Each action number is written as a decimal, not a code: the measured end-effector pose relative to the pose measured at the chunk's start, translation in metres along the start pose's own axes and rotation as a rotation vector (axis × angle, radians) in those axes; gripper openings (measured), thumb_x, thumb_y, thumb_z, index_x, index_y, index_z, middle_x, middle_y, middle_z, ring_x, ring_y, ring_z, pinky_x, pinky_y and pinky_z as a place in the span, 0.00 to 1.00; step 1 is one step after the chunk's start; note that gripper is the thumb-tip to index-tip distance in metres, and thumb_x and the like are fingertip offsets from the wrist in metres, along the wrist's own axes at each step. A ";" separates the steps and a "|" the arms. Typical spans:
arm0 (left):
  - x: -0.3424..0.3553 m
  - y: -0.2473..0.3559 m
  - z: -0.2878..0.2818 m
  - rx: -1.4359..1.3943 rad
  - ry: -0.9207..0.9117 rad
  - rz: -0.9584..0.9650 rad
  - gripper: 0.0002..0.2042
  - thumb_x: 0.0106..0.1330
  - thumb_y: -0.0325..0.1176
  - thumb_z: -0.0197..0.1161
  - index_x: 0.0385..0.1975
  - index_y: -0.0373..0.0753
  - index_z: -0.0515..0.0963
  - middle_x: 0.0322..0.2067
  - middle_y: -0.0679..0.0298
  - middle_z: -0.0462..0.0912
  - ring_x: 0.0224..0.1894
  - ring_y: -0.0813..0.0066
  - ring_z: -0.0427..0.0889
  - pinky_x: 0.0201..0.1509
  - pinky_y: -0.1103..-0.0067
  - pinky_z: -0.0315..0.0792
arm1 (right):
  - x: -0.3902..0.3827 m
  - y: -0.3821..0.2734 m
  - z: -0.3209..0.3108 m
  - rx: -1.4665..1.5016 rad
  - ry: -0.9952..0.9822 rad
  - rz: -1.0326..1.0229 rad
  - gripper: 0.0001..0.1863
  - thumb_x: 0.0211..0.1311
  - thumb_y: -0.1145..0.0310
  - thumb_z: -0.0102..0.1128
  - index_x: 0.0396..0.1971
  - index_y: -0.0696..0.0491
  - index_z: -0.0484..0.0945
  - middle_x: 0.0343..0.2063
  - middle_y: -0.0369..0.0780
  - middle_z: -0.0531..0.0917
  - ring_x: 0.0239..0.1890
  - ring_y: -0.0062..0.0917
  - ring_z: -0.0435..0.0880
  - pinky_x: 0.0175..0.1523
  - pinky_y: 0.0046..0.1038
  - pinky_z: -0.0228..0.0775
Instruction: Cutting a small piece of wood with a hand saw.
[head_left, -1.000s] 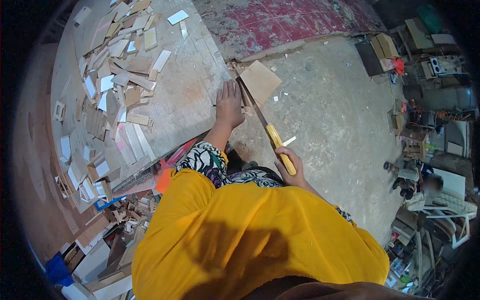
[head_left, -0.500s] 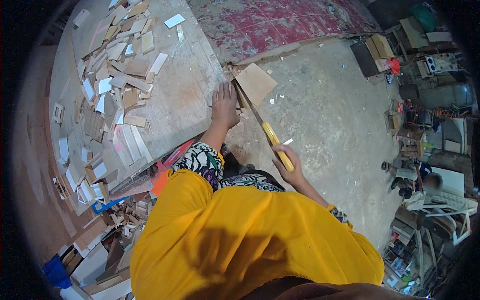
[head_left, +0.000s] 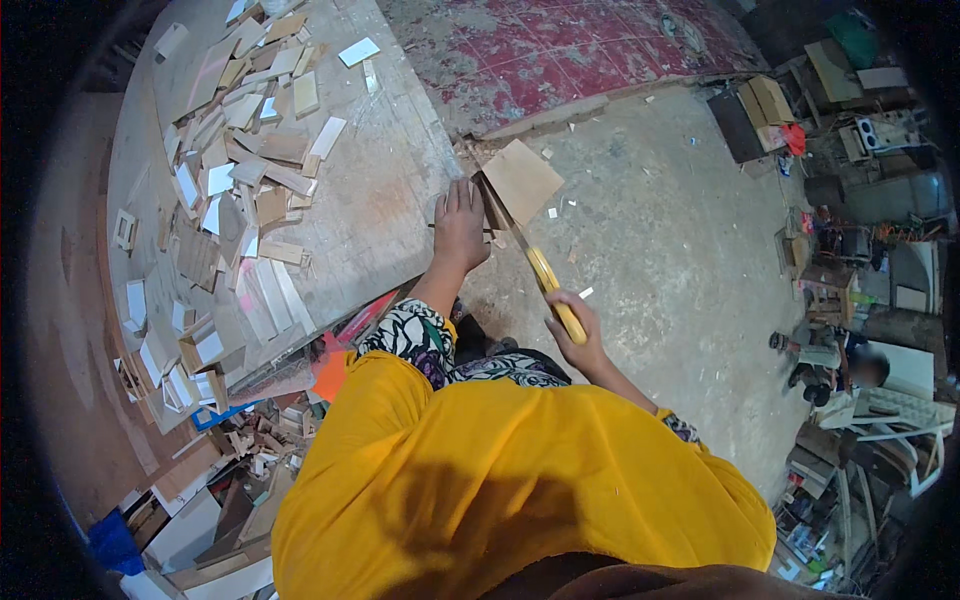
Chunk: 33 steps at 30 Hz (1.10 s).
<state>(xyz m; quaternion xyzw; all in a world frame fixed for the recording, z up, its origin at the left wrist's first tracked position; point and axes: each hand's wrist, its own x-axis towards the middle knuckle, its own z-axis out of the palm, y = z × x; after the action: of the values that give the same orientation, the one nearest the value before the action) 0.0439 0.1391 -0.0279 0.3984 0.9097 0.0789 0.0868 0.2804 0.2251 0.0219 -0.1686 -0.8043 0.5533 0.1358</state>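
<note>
My right hand [head_left: 577, 330] is closed around the yellow handle of a handsaw [head_left: 541, 268]. The saw's dark blade slants away up and left, along the left edge of a square tan wooden panel [head_left: 523, 183]. This panel sticks out past the edge of the worktable [head_left: 385, 190]. At the table's corner my left hand [head_left: 460, 228] lies flat with its fingers stretched forward, just left of the blade. A thin dark stick-like piece shows on both sides of that hand; what its palm presses on is hidden.
Wood offcuts [head_left: 265, 150] are heaped over the table's left half. More scraps [head_left: 215, 500] lie below its near edge. Concrete floor [head_left: 650, 230] with small chips spreads to the right. A person [head_left: 840, 365] is at the far right among furniture parts; cardboard boxes [head_left: 765, 100] stand farther back.
The saw has slid forward a little along the panel, its handle now closer to the panel's edge. My left hand keeps its place on the table corner. The whole view has shifted slightly.
</note>
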 end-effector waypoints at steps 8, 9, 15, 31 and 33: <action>0.001 -0.001 0.011 0.000 0.056 -0.015 0.42 0.42 0.33 0.68 0.62 0.30 0.58 0.66 0.47 0.53 0.69 0.55 0.50 0.70 0.63 0.47 | 0.063 0.000 0.023 0.026 0.020 -0.091 0.18 0.52 0.79 0.60 0.45 0.55 0.72 0.41 0.42 0.78 0.45 0.29 0.77 0.51 0.26 0.67; -0.002 -0.001 0.011 0.001 0.056 -0.017 0.42 0.42 0.33 0.68 0.62 0.30 0.58 0.66 0.47 0.53 0.69 0.55 0.50 0.70 0.63 0.47 | 0.042 0.005 0.018 -0.025 0.025 -0.093 0.18 0.52 0.78 0.59 0.45 0.55 0.72 0.41 0.44 0.78 0.45 0.29 0.79 0.50 0.26 0.68; -0.001 0.002 0.001 -0.017 -0.016 -0.004 0.42 0.42 0.33 0.67 0.62 0.30 0.57 0.66 0.48 0.52 0.70 0.55 0.49 0.71 0.63 0.45 | -0.001 0.002 0.001 -0.025 -0.016 -0.058 0.17 0.54 0.77 0.59 0.45 0.54 0.73 0.39 0.46 0.80 0.41 0.33 0.82 0.47 0.27 0.71; -0.001 0.000 0.001 -0.013 0.017 0.011 0.42 0.43 0.34 0.67 0.62 0.31 0.57 0.65 0.47 0.54 0.69 0.53 0.49 0.70 0.63 0.46 | 0.013 0.012 0.015 -0.018 0.061 -0.055 0.17 0.53 0.78 0.60 0.45 0.54 0.73 0.39 0.44 0.80 0.42 0.30 0.80 0.47 0.26 0.69; 0.000 0.001 0.002 -0.020 0.013 0.009 0.41 0.44 0.33 0.67 0.62 0.31 0.58 0.65 0.47 0.53 0.70 0.53 0.48 0.70 0.62 0.46 | 0.065 0.010 0.026 -0.022 0.084 -0.096 0.17 0.53 0.77 0.59 0.45 0.54 0.72 0.39 0.44 0.79 0.40 0.29 0.79 0.47 0.26 0.69</action>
<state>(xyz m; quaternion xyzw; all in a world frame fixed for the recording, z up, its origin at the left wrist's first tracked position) 0.0445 0.1397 -0.0293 0.4013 0.9074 0.0911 0.0847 0.2120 0.2335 0.0057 -0.1544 -0.8112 0.5296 0.1942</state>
